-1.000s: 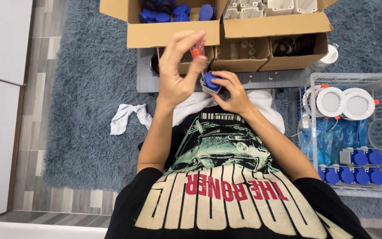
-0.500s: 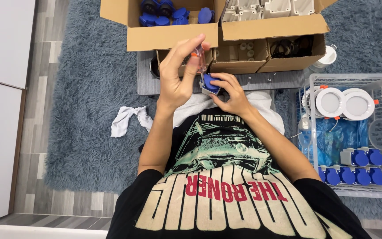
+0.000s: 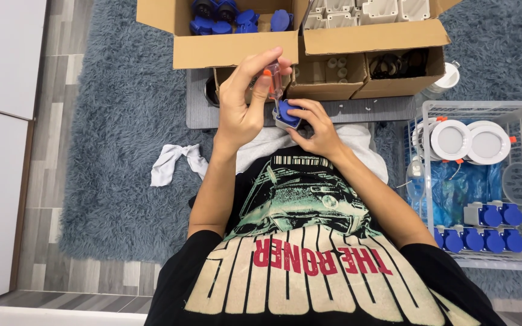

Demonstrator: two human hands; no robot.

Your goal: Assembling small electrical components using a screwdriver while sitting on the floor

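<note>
Screwdriver work on blue-capped socket
Left hand (image 3: 240, 111) pinches screwdriver (image 3: 275, 81) above socket (image 3: 287, 115); right hand (image 3: 315, 130) clasps socket; likely rigid, light plastic, grip sides.

The left hand (image 3: 243, 111) holds a small orange-handled screwdriver (image 3: 275, 84) upright, its tip down on a blue-and-grey socket (image 3: 287, 115) gripped in the right hand (image 3: 315, 130). Open cardboard boxes (image 3: 237, 51) stand just beyond on the grey rug (image 3: 110, 121).
</note>
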